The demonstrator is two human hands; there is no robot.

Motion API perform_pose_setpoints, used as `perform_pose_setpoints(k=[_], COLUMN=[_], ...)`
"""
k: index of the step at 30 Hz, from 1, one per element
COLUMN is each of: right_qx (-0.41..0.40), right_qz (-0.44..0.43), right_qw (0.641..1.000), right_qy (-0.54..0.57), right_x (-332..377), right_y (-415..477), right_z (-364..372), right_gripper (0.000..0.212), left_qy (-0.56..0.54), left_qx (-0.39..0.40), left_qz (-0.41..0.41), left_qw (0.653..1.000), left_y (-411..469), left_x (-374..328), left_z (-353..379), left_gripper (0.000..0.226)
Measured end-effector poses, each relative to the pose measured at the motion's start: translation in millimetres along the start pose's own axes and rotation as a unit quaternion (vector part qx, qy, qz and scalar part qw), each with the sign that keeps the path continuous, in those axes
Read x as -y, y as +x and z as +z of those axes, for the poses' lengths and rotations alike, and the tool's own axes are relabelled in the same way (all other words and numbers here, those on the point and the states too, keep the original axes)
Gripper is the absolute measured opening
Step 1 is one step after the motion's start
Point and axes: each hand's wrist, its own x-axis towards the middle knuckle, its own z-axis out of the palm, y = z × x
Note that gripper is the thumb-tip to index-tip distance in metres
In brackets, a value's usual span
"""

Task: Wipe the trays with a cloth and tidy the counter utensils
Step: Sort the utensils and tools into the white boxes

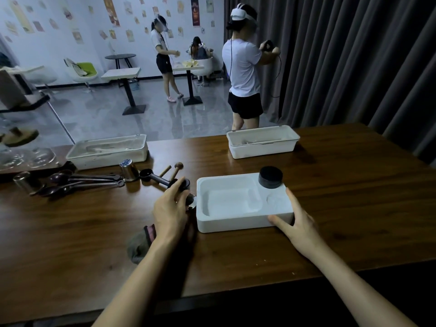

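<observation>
Pressing on the white tray (236, 223) at its 4 o'clock corner, our right hand (298, 220) has straight fingers and is not wrapped round it. Our left hand (169, 206) sits at the tray's 9 o'clock side with its fingers curled round a small dark tool (184, 185). The cloth (139, 244) lies on the table (354, 185) at 7 o'clock, partly under our left arm and not yet in a hand. A black pot (270, 177) stands on the tray's 1 o'clock corner. If we push the tray too hard, we think the pot could tip or slide off. Our left hand could also bump the black scoop (151, 175) and wooden sticks (175, 169) at 10 o'clock and send them rolling.
</observation>
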Motion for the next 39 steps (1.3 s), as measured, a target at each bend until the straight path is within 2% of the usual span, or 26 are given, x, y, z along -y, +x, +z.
perform_pose_setpoints(k=[5, 11, 18, 24, 27, 32, 39], right_qx=[0.048, 0.048, 0.038, 0.032, 0.030, 0.050, 0.027], right_qz=[-0.029, -0.032, -0.081, -0.108, -0.112, -0.091, -0.121], right_qw=[0.998, 0.998, 0.995, 0.993, 0.991, 0.980, 0.978], right_qy=[0.007, 0.039, 0.032, 0.044, 0.060, 0.173, 0.171], right_x=[-6.2, -16.2, -26.7, -33.7, -36.5, -31.5, -32.2], right_y=[5.4, 11.1, 16.2, 20.7, 23.1, 22.7, 22.9], right_z=[-16.8, -18.5, -12.0, -12.2, -12.0, -14.1, -10.0], right_gripper=[0.087, 0.089, 0.091, 0.085, 0.086, 0.085, 0.071], left_qy=[0.020, 0.000, -0.096, -0.054, -0.041, -0.015, -0.011], left_qx=[-0.096, -0.104, -0.006, 0.065, 0.070, 0.053, 0.072], left_qz=[0.071, 0.196, 0.187, 0.223, 0.225, 0.211, 0.207], left_qw=[0.993, 0.975, 0.978, 0.971, 0.971, 0.976, 0.976], left_y=[-2.1, -19.4, -66.6, -84.8, -88.5, -84.6, -84.2], left_x=[-15.0, -46.7, -91.4, -121.5, -126.4, -118.9, -116.9], left_z=[-3.5, 14.3, 76.6, 117.4, 128.5, 129.8, 130.1], left_gripper=[0.036, 0.036, 0.033, 0.033, 0.034, 0.032, 0.034])
